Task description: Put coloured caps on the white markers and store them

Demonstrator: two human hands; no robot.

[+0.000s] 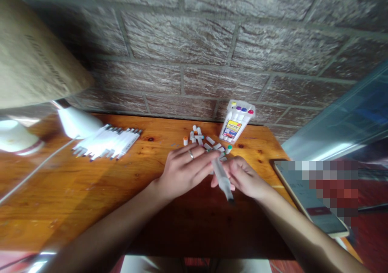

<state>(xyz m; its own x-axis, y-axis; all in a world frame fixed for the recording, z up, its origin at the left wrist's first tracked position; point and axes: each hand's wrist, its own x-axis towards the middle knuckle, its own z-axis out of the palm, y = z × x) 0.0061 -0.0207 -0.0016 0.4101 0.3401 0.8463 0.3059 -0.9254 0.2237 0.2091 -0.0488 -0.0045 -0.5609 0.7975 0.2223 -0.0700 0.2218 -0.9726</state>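
Observation:
A white marker [221,175] without a cap on its near end is tilted between my hands, its dark tip pointing toward me and down. My left hand [183,168], with a ring on one finger, has its fingertips closed on the marker's far end. My right hand [245,177] grips the barrel, with fingers showing behind it. Just beyond my hands lie several loose marker caps [210,140], white with coloured ends; my fingers hide part of that pile. A clear marker case [238,121] holding several capped markers stands behind them, near the wall.
Several uncapped white markers [107,143] lie in a row at the left, beside a lamp base [77,121]. A white cup [18,137] and a cable [39,168] are farther left. At the right edge of the wooden table [145,216] lies a tablet [306,196]. A brick wall rises behind.

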